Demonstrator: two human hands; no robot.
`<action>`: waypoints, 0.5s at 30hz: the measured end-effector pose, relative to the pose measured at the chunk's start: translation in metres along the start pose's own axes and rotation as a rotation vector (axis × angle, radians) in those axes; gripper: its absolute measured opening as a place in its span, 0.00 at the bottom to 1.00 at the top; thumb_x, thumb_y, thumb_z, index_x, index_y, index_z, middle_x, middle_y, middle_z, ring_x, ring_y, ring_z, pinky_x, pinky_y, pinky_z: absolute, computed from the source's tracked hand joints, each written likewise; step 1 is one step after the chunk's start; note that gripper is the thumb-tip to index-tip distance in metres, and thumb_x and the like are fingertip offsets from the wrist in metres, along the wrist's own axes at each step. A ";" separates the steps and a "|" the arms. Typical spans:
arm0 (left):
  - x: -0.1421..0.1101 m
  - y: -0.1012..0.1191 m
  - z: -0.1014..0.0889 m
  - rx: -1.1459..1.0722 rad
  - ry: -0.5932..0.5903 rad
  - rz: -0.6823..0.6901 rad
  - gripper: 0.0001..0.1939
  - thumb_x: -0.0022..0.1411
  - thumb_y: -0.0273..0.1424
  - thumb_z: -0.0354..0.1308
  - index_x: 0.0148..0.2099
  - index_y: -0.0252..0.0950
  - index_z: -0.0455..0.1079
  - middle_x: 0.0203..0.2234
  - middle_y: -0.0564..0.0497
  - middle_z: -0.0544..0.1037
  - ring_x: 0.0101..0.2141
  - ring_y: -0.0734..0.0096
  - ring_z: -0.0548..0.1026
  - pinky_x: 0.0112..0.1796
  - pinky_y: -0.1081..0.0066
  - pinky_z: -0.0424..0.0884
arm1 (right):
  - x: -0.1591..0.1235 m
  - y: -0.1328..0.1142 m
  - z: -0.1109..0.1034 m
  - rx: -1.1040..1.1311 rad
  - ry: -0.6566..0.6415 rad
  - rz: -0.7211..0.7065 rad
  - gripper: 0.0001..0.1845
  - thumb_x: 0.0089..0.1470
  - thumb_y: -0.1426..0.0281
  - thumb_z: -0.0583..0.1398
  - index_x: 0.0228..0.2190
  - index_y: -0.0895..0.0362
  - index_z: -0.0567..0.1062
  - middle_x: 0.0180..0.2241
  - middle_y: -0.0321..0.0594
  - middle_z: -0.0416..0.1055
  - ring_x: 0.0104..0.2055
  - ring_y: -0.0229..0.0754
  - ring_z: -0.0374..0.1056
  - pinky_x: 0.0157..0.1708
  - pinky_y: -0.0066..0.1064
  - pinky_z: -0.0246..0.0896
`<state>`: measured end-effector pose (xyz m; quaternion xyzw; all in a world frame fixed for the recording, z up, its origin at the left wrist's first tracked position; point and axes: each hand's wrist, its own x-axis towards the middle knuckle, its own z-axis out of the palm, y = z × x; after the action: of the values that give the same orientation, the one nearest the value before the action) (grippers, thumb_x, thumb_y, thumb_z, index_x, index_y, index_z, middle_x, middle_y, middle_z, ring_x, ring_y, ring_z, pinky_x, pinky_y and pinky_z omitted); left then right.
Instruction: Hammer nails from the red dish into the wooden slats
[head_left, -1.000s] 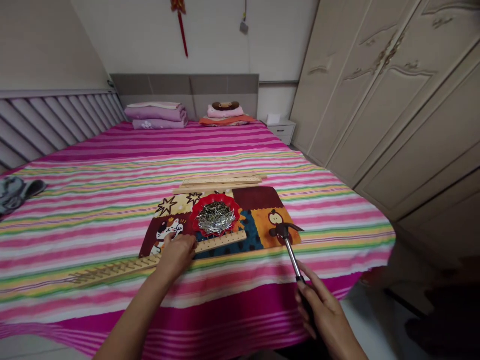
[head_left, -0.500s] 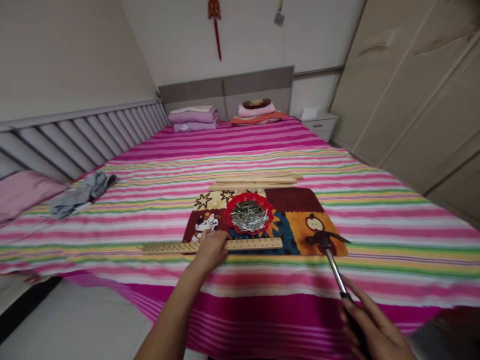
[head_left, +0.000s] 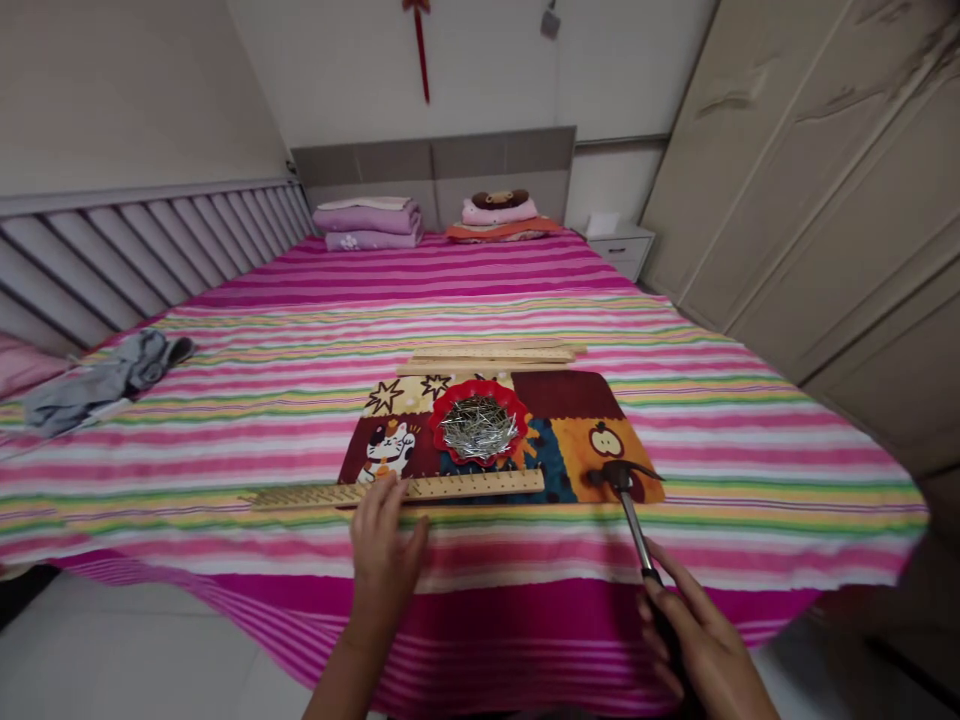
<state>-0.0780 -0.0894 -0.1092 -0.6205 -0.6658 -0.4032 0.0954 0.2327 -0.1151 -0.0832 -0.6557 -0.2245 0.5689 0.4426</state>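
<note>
Near bed's (head_left: 525, 570) front edge: right hand (head_left: 699, 640) grips one hammer (head_left: 636, 530); left hand (head_left: 384, 550) loose at one strip (head_left: 472, 486); one bowl (head_left: 480, 388).

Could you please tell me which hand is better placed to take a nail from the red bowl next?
Probably the left hand: it appears free and is nearer the red bowl, by the wooden strip, while the right hand grips the hammer.

Both hands are bare — the left hand (head_left: 384, 545) and the right hand (head_left: 697, 630) alike uncovered, with slender, tapering fingers (head_left: 377, 505); the left forearm (head_left: 349, 665) is bare too, slim at the wrist and widening towards the view's lower edge; finer detail is too dim to make out.
</note>
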 end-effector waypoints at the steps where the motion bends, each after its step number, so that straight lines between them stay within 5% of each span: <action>1: 0.000 -0.004 -0.004 -0.039 0.022 -0.086 0.20 0.55 0.33 0.57 0.52 0.38 0.66 0.50 0.42 0.70 0.53 0.56 0.65 0.53 0.55 0.59 | 0.001 0.001 -0.001 0.003 0.000 0.003 0.46 0.34 0.54 0.66 0.56 0.49 0.64 0.19 0.27 0.64 0.14 0.31 0.53 0.11 0.20 0.44; 5: -0.009 -0.026 -0.019 -0.302 0.223 -0.685 0.15 0.53 0.36 0.58 0.44 0.38 0.69 0.40 0.47 0.73 0.44 0.62 0.71 0.47 0.59 0.67 | -0.003 0.000 -0.002 0.007 0.011 -0.053 0.45 0.36 0.54 0.66 0.57 0.49 0.63 0.19 0.28 0.65 0.14 0.30 0.53 0.10 0.19 0.44; 9: -0.016 -0.068 -0.024 -0.713 0.459 -1.282 0.05 0.50 0.26 0.57 0.33 0.34 0.66 0.26 0.52 0.72 0.28 0.72 0.73 0.35 0.67 0.72 | -0.008 -0.003 0.001 0.005 0.002 -0.054 0.44 0.37 0.53 0.66 0.57 0.47 0.63 0.18 0.27 0.64 0.15 0.30 0.53 0.11 0.19 0.44; 11: -0.012 -0.091 -0.025 -0.822 0.444 -1.404 0.02 0.50 0.23 0.54 0.29 0.33 0.64 0.23 0.50 0.72 0.24 0.72 0.72 0.29 0.68 0.72 | -0.010 -0.005 0.003 -0.004 -0.001 -0.040 0.44 0.37 0.53 0.66 0.56 0.47 0.64 0.19 0.28 0.64 0.15 0.30 0.53 0.11 0.19 0.44; 15: 0.003 -0.129 -0.036 -0.725 0.588 -1.371 0.05 0.48 0.23 0.53 0.29 0.35 0.60 0.20 0.55 0.68 0.20 0.77 0.69 0.25 0.72 0.70 | -0.011 -0.007 0.005 -0.027 0.052 0.008 0.45 0.34 0.51 0.67 0.56 0.46 0.64 0.21 0.30 0.67 0.17 0.31 0.56 0.14 0.20 0.49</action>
<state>-0.2080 -0.0985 -0.1379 0.0616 -0.6730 -0.7073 -0.2072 0.2268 -0.1187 -0.0714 -0.6770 -0.2182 0.5504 0.4372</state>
